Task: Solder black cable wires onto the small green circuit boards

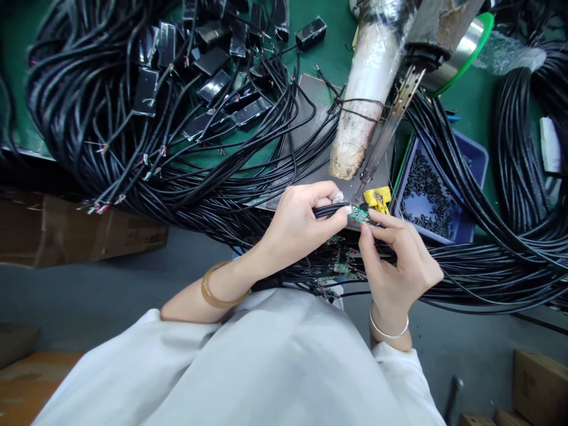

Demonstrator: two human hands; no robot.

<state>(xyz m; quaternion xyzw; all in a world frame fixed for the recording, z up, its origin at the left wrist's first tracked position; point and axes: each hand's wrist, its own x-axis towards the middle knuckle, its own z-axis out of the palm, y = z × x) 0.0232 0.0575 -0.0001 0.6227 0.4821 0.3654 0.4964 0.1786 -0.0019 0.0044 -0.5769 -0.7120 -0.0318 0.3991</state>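
A person's two bare hands meet at the near edge of a green table (328,59); the left hand (306,219) pinches black cable (331,209) between thumb and forefinger, white covers on those fingertips; the right hand (399,254) holds the right end of a small green circuit board (359,214) in a thumb-and-finger pinch, other fingers curled; the board sits between the two hands, just beside a yellow piece (377,198).

A soldering iron (379,139) slants down from the far right, its tip just beyond the board; if it is hot, a small slip of either hand could burn a fingertip or scorch cable sheathing; whether the tip touches the board cannot be told.

A loose pinch could let the board twist and strain its wires, since the cable looks stiff; more boards (341,269) lie tangled among cables nearer the person's lap, where a sleeve or forearm could snag them; on the right, a cable bundle (444,160) crosses a blue tray (481,157) of small dark parts, so a tug there could spill them.
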